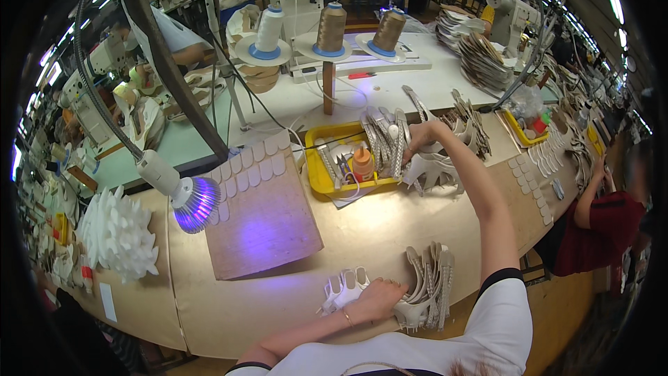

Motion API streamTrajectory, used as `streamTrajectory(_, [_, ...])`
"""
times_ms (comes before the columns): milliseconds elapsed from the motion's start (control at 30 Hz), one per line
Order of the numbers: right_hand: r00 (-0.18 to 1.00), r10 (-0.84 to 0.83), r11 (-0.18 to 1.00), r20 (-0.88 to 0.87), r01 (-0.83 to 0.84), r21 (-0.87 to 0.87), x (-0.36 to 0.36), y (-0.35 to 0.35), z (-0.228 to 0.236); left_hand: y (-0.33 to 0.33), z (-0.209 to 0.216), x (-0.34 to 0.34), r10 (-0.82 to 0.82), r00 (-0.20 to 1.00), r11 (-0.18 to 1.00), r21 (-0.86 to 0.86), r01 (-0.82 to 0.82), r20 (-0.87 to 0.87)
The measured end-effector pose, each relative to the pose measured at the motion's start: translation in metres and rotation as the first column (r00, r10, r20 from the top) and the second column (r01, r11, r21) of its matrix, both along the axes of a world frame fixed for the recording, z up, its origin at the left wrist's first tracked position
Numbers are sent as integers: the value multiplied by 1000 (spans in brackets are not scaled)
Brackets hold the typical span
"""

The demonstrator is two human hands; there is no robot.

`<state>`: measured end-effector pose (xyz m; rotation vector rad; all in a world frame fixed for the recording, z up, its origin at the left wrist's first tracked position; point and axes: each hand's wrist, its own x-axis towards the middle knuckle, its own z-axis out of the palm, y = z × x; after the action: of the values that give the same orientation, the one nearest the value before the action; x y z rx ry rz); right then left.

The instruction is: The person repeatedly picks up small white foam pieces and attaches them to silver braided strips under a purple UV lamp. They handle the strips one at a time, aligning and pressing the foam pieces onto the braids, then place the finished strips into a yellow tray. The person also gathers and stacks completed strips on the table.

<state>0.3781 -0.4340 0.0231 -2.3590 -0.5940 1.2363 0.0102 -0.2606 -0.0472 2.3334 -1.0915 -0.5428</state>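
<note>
Head view. My left hand (379, 299) lies at the near edge of the table (376, 237), palm down, fingers partly curled against the grey strap bundle (433, 285); whether they grip it I cannot tell. White cut-out pieces (344, 287) lie just beside this hand, on its left.

My right hand (423, 137) is extended to the far side, fingers bent downward at the strapped pieces (396, 138) by the right end of the yellow tray (316, 174). The fingertips are partly hidden, so I cannot confirm a hold. Pale pieces (435, 173) lie just below this hand.

The tray contains an orange-capped bottle (362, 165) and small cutters (344, 166). Left of it, a brown board (264, 230) carries rows of pale rounded patches (261, 173). A lamp (195, 202) stands over the board's left edge.
</note>
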Motion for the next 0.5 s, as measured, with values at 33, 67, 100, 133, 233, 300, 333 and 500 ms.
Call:
streamTrajectory(33, [999,23,998,-42,-20,58,-2,1,3,0,0,0,-1,1000,1000,10,1,-8])
streamTrajectory(67, [1000,-3,1000,-29,3,0,-4,3,7,1,0,-1,-3,1000,1000,6,3,-11])
streamTrajectory(100, [999,-16,999,-36,14,-39,-7,4,12,1,0,-1,2,1000,1000,-12,-2,2])
streamTrajectory(133, [998,-5,1000,-68,3,-29,-10,7,16,1,0,-2,11,1000,999,-44,-10,21])
streamTrajectory(233, [998,6,999,61,-3,-51,-20,11,27,2,0,-3,41,997,997,-70,-36,63])
streamTrajectory(300, [983,30,994,178,-10,-111,-24,7,41,0,-1,-3,33,999,998,-48,-31,40])
streamTrajectory(333, [991,11,1000,135,-13,11,-28,3,47,0,-1,-1,20,1000,999,-28,-19,9])
streamTrajectory(500, [981,-55,974,188,11,225,-58,-34,108,0,-1,0,16,999,999,-45,-15,35])
